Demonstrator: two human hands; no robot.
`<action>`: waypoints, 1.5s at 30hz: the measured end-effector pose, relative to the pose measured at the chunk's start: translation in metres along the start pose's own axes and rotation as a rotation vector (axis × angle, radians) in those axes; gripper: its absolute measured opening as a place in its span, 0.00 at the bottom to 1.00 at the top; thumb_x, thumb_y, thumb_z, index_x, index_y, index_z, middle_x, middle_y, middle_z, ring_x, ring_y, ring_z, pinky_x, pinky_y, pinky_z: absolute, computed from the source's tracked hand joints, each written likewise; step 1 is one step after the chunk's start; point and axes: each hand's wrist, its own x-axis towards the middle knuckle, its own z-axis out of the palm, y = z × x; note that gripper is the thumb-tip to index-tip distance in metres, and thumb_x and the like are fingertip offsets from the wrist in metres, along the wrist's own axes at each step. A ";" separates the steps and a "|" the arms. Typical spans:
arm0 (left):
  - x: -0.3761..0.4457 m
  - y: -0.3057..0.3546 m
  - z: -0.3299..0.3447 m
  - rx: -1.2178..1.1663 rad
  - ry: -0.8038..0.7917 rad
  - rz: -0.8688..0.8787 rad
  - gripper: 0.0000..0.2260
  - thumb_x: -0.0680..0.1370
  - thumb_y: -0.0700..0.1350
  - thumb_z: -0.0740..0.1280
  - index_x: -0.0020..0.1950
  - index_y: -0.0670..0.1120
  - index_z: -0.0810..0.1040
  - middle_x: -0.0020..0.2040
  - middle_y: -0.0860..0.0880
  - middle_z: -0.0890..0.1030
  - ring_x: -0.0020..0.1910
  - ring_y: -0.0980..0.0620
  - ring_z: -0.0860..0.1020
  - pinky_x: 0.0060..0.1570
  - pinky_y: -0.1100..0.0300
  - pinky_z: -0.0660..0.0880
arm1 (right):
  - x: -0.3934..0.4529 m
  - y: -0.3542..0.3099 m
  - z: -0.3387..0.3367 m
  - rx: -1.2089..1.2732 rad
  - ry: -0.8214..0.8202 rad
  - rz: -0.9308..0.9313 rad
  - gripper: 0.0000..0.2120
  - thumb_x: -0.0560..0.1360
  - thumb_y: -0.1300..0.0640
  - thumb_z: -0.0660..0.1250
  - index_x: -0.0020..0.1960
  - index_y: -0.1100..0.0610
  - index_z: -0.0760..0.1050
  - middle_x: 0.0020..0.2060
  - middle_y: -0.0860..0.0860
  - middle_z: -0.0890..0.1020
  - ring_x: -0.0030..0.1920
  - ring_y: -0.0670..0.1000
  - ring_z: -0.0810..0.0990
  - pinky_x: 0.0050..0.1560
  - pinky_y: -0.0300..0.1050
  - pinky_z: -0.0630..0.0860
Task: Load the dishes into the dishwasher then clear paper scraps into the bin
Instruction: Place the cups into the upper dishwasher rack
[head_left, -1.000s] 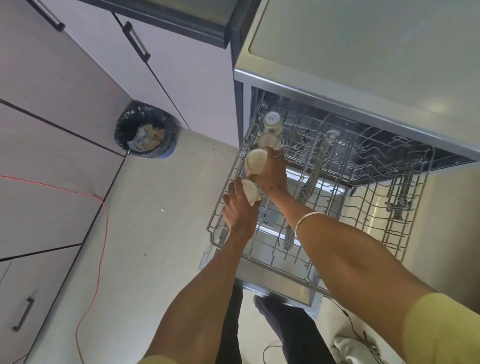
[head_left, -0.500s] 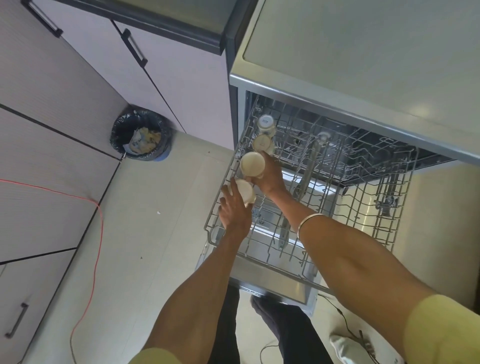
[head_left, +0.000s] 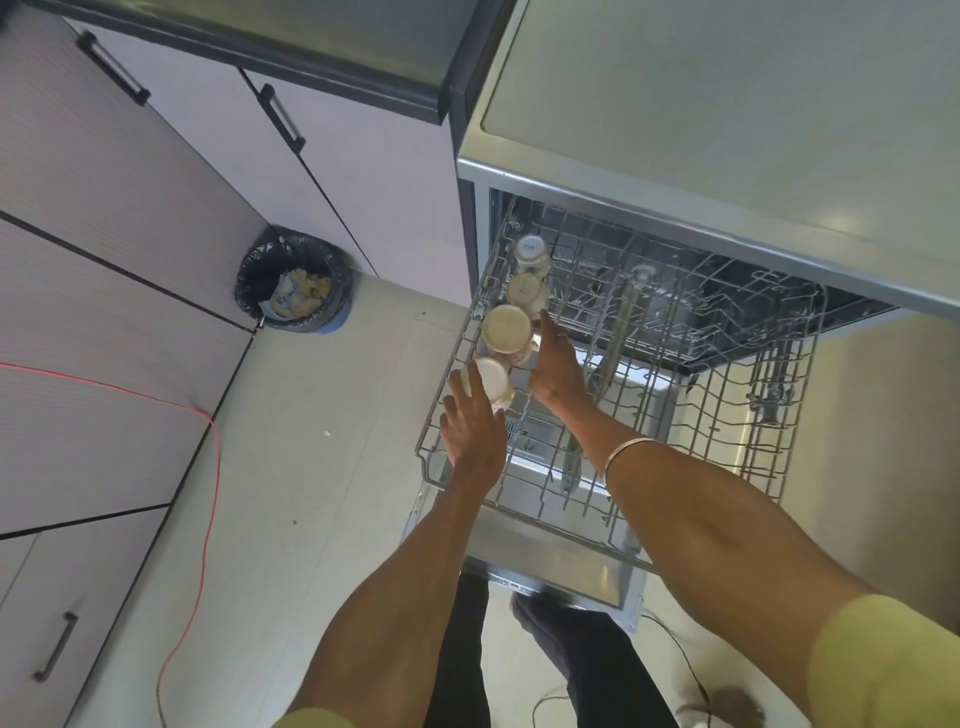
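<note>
Wire upper rack (head_left: 675, 415) of the dishwasher (head_left: 727, 218) is pulled out; four upturned cups are lined along its left edge; the nearest cup (head_left: 491, 382) is gripped by the left hand (head_left: 470, 426); the right hand (head_left: 558, 364) is held with straight fingers beside the second cup (head_left: 506, 327); crumpled paper is held in the black-lined bin (head_left: 293, 283).

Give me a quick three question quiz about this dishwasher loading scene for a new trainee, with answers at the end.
1. How many upturned cream ceramic cups stand in a row along the pulled-out grey wire upper rack?
2. True or false: the round bin with the black liner is empty.
3. Which hand touches the nearest cup: A left hand, B right hand?

Key: 1. Four. 2. False, crumpled paper lies in it. 3. A, with its fingers over the cup.
</note>
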 end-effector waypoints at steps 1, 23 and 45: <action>-0.004 0.004 -0.005 -0.010 0.004 0.003 0.33 0.76 0.50 0.71 0.77 0.46 0.59 0.74 0.42 0.63 0.64 0.40 0.73 0.56 0.45 0.77 | -0.004 -0.001 -0.006 -0.002 -0.006 0.022 0.53 0.67 0.75 0.69 0.80 0.50 0.44 0.74 0.60 0.64 0.67 0.62 0.72 0.54 0.61 0.79; -0.075 0.021 -0.149 -0.058 -0.176 0.316 0.24 0.81 0.46 0.47 0.72 0.34 0.65 0.73 0.37 0.67 0.72 0.39 0.65 0.72 0.46 0.63 | -0.162 -0.068 -0.113 -0.133 -0.136 0.237 0.24 0.79 0.59 0.63 0.72 0.65 0.63 0.67 0.63 0.73 0.66 0.62 0.74 0.61 0.52 0.74; -0.108 -0.081 -0.213 -0.180 -0.088 0.096 0.24 0.84 0.50 0.50 0.79 0.42 0.57 0.80 0.43 0.56 0.78 0.42 0.58 0.75 0.46 0.56 | -0.221 -0.173 -0.072 -0.219 -0.131 0.021 0.15 0.79 0.57 0.62 0.64 0.61 0.73 0.58 0.57 0.80 0.58 0.58 0.80 0.47 0.47 0.75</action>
